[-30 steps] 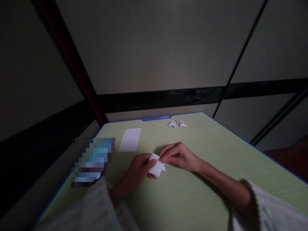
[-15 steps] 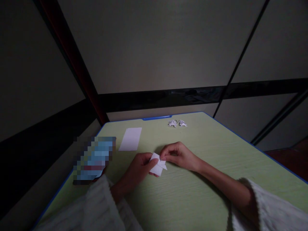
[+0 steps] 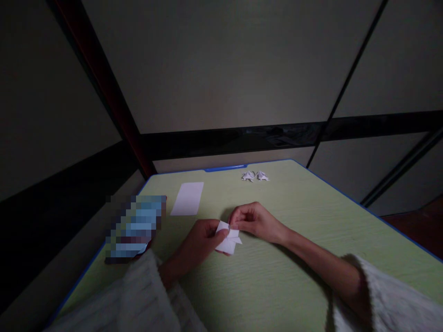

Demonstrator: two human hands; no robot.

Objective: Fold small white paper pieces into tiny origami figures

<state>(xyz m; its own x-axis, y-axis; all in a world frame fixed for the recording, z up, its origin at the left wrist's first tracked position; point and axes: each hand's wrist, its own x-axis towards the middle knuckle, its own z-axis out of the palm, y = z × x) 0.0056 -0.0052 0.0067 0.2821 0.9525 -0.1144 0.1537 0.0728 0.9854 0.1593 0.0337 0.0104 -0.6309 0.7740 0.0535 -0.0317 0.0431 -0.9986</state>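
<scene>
A small piece of folded white paper [image 3: 226,245] is held between my two hands, just above the table. My left hand [image 3: 202,240] grips its left side, thumb on top and fingers beneath. On the far right edge, my right hand [image 3: 254,222] pinches the paper between thumb and fingertips. A pointed flap sticks out to the right below the right fingertips. The underside of the paper and most of the left fingers are hidden.
Two small folded paper figures [image 3: 255,176] stand near the table's far edge. A flat white sheet [image 3: 188,199] lies left of centre. A pixelated phone-like object [image 3: 138,228] rests at the left edge. The pale green table [image 3: 294,286] has a blue rim; panelled doors rise behind it.
The folded paper has turned very slightly, and its pointed flap sits a little further right. Both hands keep their hold in nearly the same place.
</scene>
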